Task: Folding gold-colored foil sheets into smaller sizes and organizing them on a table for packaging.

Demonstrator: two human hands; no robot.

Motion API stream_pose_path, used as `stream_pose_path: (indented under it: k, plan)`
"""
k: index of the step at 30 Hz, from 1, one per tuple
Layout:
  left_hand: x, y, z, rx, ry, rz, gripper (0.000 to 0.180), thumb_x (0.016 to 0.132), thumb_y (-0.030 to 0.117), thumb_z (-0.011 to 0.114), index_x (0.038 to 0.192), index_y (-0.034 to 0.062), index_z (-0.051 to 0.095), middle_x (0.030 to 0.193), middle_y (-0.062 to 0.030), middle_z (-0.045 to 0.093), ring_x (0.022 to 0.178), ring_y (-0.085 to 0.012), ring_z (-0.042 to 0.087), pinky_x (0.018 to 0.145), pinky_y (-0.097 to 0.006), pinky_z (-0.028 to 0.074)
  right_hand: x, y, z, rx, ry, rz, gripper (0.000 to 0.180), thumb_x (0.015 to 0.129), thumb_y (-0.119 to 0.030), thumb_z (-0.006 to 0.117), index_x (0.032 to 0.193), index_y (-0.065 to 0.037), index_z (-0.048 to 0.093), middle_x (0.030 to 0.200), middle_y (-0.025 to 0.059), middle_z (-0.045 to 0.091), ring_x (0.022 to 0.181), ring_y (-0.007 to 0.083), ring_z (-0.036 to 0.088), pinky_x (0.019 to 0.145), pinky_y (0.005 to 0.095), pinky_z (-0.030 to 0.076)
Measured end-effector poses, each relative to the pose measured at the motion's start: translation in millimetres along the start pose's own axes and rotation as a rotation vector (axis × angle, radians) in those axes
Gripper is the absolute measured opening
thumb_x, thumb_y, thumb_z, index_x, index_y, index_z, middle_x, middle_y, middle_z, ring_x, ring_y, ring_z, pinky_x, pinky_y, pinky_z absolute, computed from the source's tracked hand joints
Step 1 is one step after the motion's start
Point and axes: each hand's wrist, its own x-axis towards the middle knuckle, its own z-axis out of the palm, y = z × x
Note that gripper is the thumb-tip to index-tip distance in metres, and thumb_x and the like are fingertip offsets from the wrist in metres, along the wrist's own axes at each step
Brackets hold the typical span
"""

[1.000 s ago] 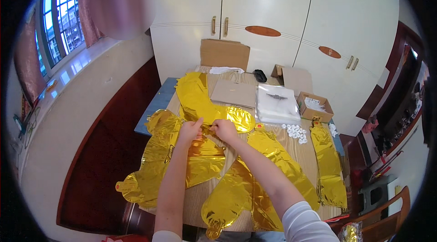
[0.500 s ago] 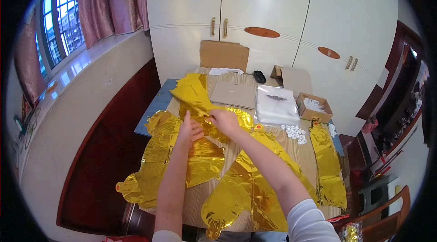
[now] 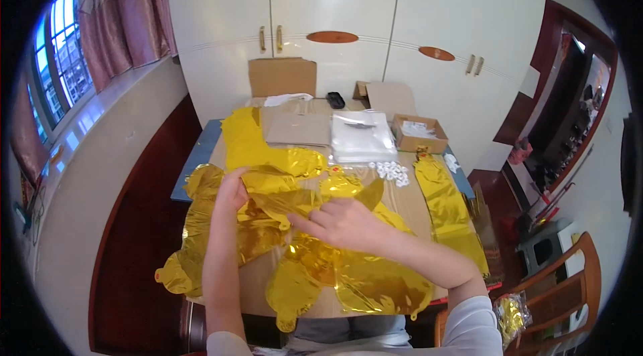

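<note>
A flat gold foil balloon (image 3: 284, 198) is stretched between my two hands above the table. My left hand (image 3: 232, 190) is closed on its left edge. At its right part my right hand (image 3: 340, 224) is closed on the foil, with the index finger pointing left. Beneath and around lie more flat gold foil balloons: one (image 3: 197, 219) on the left, one (image 3: 295, 286) at the front edge, and one (image 3: 242, 135) at the back left. A long narrow one (image 3: 445, 202) rests on the right side, apart from my hands.
Behind stand a grey-brown cardboard sheet (image 3: 295, 129), a stack of clear plastic bags (image 3: 363, 136) and an open cardboard box (image 3: 439, 145). Small white rings (image 3: 392, 172) lie in front of the bags. A wooden chair (image 3: 586, 275) stands at the right.
My hands have moved apart and spread the foil balloon out; my right hand came nearer to me. The balloon at the back now lies flatter. The view has shifted to the right.
</note>
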Motion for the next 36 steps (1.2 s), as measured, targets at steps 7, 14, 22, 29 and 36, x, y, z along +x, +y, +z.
stream_pose_path:
  k: [7, 14, 22, 29, 36]
  plan:
    - [-36, -27, 76, 0.432, 0.156, -0.080, 0.065, 0.082, -0.007, 0.053, 0.143, 0.0026, 0.033, 0.073, -0.0007, 0.056, 0.052, -0.0065, 0.046, 0.045, -0.020, 0.035, -78, -54, -35, -0.068, -0.096, -0.010, 0.052, 0.073, -0.015, 0.060, 0.125, -0.013, 0.059, 0.074, -0.0031, 0.049, 0.063, 0.0089, 0.051, 0.058, 0.0220, 0.044]
    - [-66, -33, 162, 0.051, -0.189, 0.160, 0.077, 0.083, -0.010, 0.051, 0.150, 0.0072, 0.018, 0.112, -0.0157, 0.061, 0.079, -0.0179, 0.060, 0.066, -0.028, 0.048, -128, -88, -82, -0.182, -0.077, 0.040, 0.049, 0.081, -0.017, 0.058, 0.129, -0.019, 0.059, 0.084, 0.0001, 0.054, 0.067, 0.0113, 0.049, 0.067, 0.0237, 0.048]
    - [-44, -119, 142, 0.818, -0.046, 0.043, 0.084, 0.081, -0.007, 0.053, 0.153, 0.0095, 0.014, 0.083, -0.0091, 0.056, 0.069, -0.0164, 0.056, 0.061, -0.030, 0.046, -164, -127, -62, 0.187, -0.284, 0.152, 0.047, 0.081, -0.016, 0.056, 0.127, -0.018, 0.059, 0.076, -0.0040, 0.052, 0.066, 0.0102, 0.052, 0.063, 0.0241, 0.048]
    - [-36, -153, 122, 1.411, -0.247, 0.272, 0.079, 0.083, 0.003, 0.054, 0.152, 0.0077, 0.015, 0.086, -0.0248, 0.062, 0.076, -0.0382, 0.061, 0.069, -0.046, 0.048, -183, -59, -38, 0.490, -0.252, 0.493, 0.034, 0.085, -0.020, 0.062, 0.118, -0.013, 0.062, 0.098, 0.0051, 0.065, 0.088, 0.0231, 0.064, 0.072, 0.0354, 0.053]
    - [-45, -144, 135, 1.494, -0.287, 0.180, 0.078, 0.085, 0.007, 0.055, 0.152, 0.0086, 0.016, 0.094, -0.0307, 0.061, 0.085, -0.0442, 0.060, 0.077, -0.049, 0.048, -253, 23, 38, 0.525, -0.203, 0.618, 0.036, 0.091, -0.028, 0.060, 0.121, -0.009, 0.062, 0.128, 0.0148, 0.059, 0.122, 0.0326, 0.053, 0.102, 0.0432, 0.041]
